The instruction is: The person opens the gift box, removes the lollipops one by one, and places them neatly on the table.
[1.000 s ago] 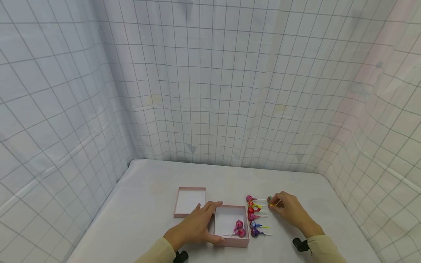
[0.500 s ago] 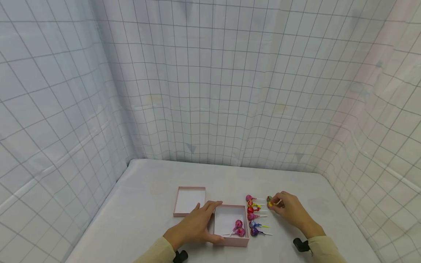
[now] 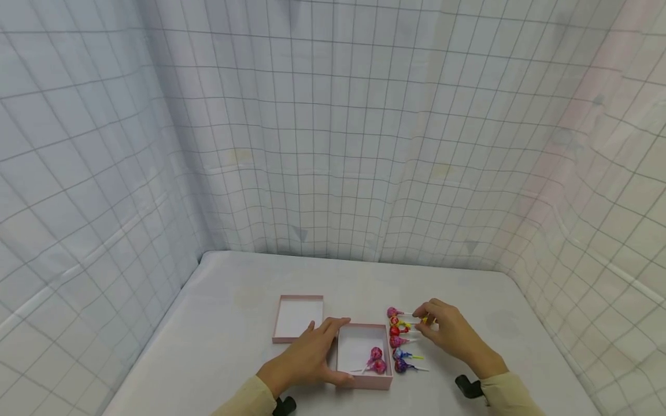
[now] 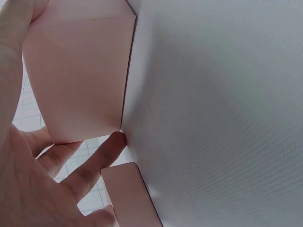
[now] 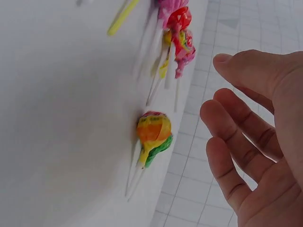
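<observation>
In the head view my left hand (image 3: 306, 357) holds the left side of an open pink box (image 3: 370, 382), its thumb at the front wall and its fingers toward the far corner. Two pink-wrapped lollipops (image 3: 378, 366) lie inside. Right of the box is a column of several lollipops (image 3: 399, 341), sticks pointing right. My right hand (image 3: 451, 334) hovers by the column's far end. Its thumb and fingers stand apart with nothing between them in the right wrist view, where a yellow-orange lollipop (image 5: 154, 130) and a green one (image 5: 161, 149) lie side by side on the table.
A pink box lid (image 3: 299, 316) lies inside up behind my left hand, near the box. The white table (image 3: 250, 283) is enclosed at the back and both sides by white grid-patterned curtains (image 3: 343, 144).
My right hand has let go of the yellow-orange lollipop beside the green one and shifted slightly left with its fingers spread. My left hand stays on the box.
</observation>
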`<state>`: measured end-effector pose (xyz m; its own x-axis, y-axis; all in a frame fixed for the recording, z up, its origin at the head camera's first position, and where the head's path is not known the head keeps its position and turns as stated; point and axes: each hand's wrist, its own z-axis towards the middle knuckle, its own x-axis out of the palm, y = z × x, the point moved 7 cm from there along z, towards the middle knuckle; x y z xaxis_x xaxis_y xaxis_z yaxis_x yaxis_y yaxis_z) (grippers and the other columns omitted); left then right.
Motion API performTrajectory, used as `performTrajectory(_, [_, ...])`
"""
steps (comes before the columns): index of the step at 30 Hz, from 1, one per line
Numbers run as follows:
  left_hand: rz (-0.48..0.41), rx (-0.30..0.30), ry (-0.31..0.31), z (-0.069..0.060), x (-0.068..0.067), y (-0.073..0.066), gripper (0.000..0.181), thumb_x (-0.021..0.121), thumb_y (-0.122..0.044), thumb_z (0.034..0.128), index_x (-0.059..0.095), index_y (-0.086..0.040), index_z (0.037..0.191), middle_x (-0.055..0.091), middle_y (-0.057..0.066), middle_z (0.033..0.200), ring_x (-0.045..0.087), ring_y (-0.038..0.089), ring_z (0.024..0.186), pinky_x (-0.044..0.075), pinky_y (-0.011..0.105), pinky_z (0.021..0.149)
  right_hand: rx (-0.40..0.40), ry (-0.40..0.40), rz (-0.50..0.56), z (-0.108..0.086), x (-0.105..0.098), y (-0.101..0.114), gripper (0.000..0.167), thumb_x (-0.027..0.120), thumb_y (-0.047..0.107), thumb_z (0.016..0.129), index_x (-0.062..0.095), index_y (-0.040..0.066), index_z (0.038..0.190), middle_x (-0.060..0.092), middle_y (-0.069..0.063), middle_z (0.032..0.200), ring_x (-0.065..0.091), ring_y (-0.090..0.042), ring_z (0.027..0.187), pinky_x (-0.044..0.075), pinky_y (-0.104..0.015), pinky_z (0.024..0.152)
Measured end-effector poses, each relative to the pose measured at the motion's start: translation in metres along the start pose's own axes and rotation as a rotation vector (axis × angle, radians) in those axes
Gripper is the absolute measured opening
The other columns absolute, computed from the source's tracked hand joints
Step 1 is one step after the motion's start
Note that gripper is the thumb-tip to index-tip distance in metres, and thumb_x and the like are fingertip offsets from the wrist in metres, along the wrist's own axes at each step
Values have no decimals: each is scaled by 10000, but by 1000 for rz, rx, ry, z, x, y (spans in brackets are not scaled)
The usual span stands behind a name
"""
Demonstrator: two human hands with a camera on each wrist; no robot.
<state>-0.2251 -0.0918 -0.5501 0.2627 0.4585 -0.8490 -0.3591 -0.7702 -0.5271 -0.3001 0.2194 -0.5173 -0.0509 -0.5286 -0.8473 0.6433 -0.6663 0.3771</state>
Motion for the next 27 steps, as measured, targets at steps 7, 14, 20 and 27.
performTrajectory(7, [17,12,-9,1,-3,1,1267,941,-766,856,356,-171,1809,543,109,1757,591,403,1622,343,816,1373,-162,95,88,15,5,40,256,909,5,987,809,68,1213,811,-78,1144,765,-186,954,723,-378,843])
performTrajectory(14, [12,18,-11,-1,-3,2,1269,940,-777,847,372,-161,1800,586,140,1710,629,435,1577,358,824,1359,-205,241,84,25,13,72,231,895,124,1043,831,116,1265,786,-23,1189,773,-196,1044,715,-355,913])
performTrajectory(20, [16,33,-7,0,-5,-1,1242,939,-772,852,392,-159,1783,590,130,1701,645,433,1558,369,833,1347,-255,340,20,35,21,93,221,888,209,1065,845,189,1280,771,83,1241,751,-124,1126,680,-289,996])
performTrajectory(27, [17,69,-14,3,-4,-2,1235,930,-788,854,399,-153,1772,597,112,1686,669,388,1524,380,844,1331,-352,498,-51,48,34,117,209,929,197,1023,857,174,1217,810,65,1172,756,-40,1088,654,-228,1000])
